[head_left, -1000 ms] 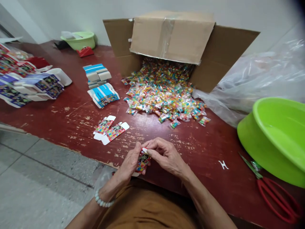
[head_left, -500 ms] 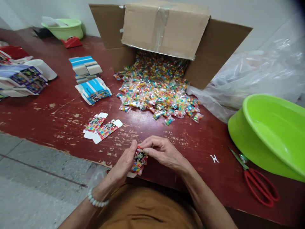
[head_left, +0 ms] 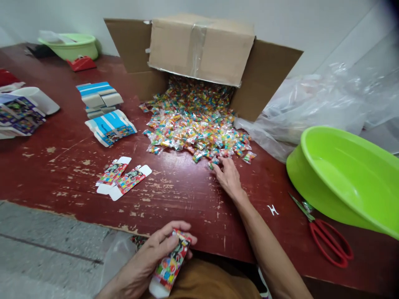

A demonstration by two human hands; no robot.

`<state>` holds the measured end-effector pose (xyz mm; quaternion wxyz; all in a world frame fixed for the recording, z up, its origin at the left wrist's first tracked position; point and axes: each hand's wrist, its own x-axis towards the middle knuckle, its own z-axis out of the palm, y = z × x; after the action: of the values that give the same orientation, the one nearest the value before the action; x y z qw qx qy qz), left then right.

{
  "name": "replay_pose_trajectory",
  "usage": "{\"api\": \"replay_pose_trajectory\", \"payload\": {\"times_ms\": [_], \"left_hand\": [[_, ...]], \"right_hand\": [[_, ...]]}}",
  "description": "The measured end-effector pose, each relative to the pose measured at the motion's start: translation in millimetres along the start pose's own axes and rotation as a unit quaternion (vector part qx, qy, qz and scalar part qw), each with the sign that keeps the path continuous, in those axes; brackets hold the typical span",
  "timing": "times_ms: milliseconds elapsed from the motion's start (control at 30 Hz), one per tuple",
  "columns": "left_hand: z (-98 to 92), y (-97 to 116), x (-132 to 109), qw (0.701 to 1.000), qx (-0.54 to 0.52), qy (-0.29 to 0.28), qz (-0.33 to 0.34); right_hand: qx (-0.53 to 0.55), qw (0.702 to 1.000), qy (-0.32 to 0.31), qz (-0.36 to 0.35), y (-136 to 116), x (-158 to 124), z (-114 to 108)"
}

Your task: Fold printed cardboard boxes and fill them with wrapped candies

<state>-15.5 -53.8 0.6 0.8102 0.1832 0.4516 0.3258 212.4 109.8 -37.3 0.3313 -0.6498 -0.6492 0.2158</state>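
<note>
Red-printed paperboard carton [head_left: 170, 263] sits tilted in the left hand [head_left: 145, 259], fingers and thumb curled around it just above the person's lap, its white end pointing down. The right hand [head_left: 228, 176] reaches across the worn red table [head_left: 174, 203] with its fingers drawn narrow, the fingertips [head_left: 215, 162] at the near edge of a heap of small cellophane packets [head_left: 195, 128] filled with bright candy; whether they have pinched one is too small to tell. A light pinch at the loose edge seems to suit packets this slippery, while a firm hold along the carton's long sides should keep it from crushing. The heap spills from a cardboard box [head_left: 201, 50] lying on its side. In front of the box lie two flat printed carton blanks [head_left: 123, 178]; to its left, blue-striped carton blanks [head_left: 110, 128] and purple cartons [head_left: 18, 116]. To its right are a clear plastic sheet [head_left: 299, 112], a lime-green plastic basin [head_left: 343, 178] and red-handled scissors [head_left: 327, 243].
</note>
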Motion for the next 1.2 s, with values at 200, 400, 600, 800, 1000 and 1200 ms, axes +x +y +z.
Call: {"api": "replay_pose_trajectory", "payload": {"times_ms": [200, 400, 600, 800, 1000, 1200], "left_hand": [[-53.4, -1, -19, 0.972, 0.227, 0.056, 0.016], [-67.7, -3, -40, 0.937, 0.312, 0.124, 0.094], [-43.5, 35, -25, 0.923, -0.042, 0.318, 0.211], [-12.8, 55, 1, 0.91, -0.22, 0.234, 0.262], [-17.4, 32, -9, 0.968, -0.153, 0.126, 0.155], [-18.6, 16, -10, 0.997, -0.012, -0.044, 0.067]], "right_hand": [[-0.108, 0.992, -0.028, 0.067, 3, 19, 6], [0.135, 0.984, -0.05, 0.105, -3, -6, 1], [0.511, 0.799, -0.264, 0.172, -71, -91, 8], [0.521, 0.806, -0.246, 0.135, -108, -125, 31], [0.478, 0.854, -0.143, 0.149, -87, -97, 25], [0.471, 0.859, -0.161, 0.123, -106, -91, 15]]}}
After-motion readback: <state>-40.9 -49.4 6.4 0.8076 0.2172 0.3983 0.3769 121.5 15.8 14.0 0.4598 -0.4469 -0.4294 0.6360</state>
